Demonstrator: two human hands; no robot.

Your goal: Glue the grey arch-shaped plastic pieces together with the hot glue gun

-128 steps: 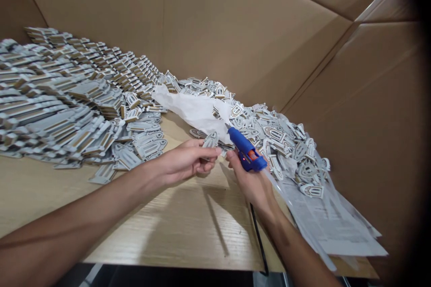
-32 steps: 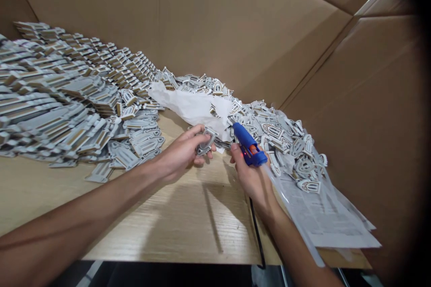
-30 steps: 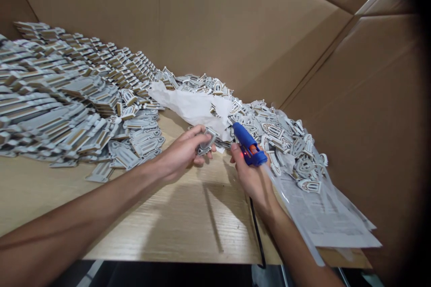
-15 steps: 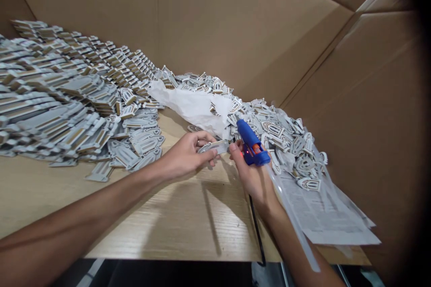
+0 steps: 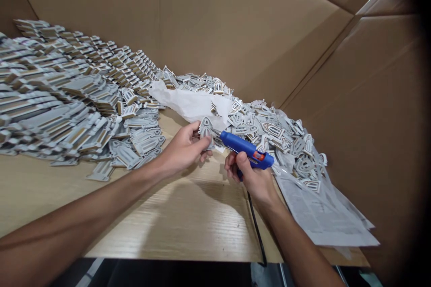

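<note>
Between the thumb and fingers of my left hand (image 5: 190, 145) is a small grey arch-shaped cutout piece (image 5: 205, 131), held upright with its pointed top up. My right hand (image 5: 252, 172) is wrapped round the handle of a blue hot glue gun (image 5: 240, 144). The gun's nozzle points left and is at the cutout's right edge; whether it touches cannot be made out. A clear glue stick (image 5: 281, 170) sticks out of the gun's back, and a black cord (image 5: 256, 228) hangs below my right hand.
Stacked layered pieces (image 5: 67, 94) cover the left of the wooden table (image 5: 188, 228). A heap of loose cutouts (image 5: 272, 128) lies at the right, beside white paper (image 5: 191, 103) and printed sheets (image 5: 319, 215). Cardboard walls (image 5: 215, 22) rise behind.
My left hand has turned the cutout from lying sideways to upright. My right hand has swung the glue gun's nozzle left and down, up to the piece.
</note>
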